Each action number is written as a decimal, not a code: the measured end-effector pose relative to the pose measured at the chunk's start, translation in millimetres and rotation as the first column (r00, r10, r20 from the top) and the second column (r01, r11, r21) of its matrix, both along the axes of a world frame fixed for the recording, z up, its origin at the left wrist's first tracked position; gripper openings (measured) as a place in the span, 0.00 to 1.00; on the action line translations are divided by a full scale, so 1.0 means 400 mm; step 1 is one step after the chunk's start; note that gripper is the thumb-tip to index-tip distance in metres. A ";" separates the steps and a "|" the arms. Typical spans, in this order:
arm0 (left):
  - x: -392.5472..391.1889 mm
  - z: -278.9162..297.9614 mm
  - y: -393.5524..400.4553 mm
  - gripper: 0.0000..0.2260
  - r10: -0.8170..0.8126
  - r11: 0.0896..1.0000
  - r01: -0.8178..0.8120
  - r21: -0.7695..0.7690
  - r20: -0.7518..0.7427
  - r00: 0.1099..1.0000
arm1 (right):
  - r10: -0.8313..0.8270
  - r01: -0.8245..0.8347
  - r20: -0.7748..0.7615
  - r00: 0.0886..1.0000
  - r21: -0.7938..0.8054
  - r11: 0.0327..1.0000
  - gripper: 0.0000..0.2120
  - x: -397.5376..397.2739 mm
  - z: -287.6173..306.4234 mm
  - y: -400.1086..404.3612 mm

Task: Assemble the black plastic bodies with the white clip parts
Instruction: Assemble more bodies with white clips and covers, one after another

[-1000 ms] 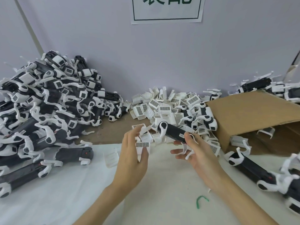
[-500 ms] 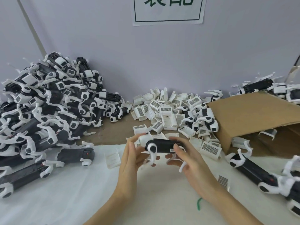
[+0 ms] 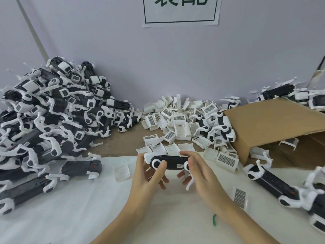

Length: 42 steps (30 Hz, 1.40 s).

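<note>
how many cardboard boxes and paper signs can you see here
2. One cardboard box lies on its side at the right, open toward the camera. One paper sign hangs on the wall at top centre, partly cut off. Nothing suggests more, though piles could hide some.

A black plastic body [image 3: 170,162] with white round ends sits at centre frame. Behind it, white clip parts [image 3: 177,118] carry dark barcode-like grids. At left, a black-and-white heap [image 3: 52,117]. At right, a brown cardboard box [image 3: 274,125]. Lower right, a green scrap [image 3: 214,220] on the white table cover [image 3: 70,208].
</note>
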<state>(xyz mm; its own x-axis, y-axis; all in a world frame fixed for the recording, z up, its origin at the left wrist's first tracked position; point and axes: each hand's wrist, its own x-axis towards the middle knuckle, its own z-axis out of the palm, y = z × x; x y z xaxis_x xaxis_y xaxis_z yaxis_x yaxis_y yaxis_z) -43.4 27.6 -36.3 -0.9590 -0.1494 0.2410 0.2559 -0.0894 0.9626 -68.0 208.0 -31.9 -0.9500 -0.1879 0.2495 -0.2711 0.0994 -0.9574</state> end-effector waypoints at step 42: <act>-0.010 -0.006 -0.005 0.19 0.110 0.994 -0.110 0.015 0.001 0.994 | -0.051 0.061 0.064 0.997 -0.181 0.982 0.22 -0.001 0.033 0.004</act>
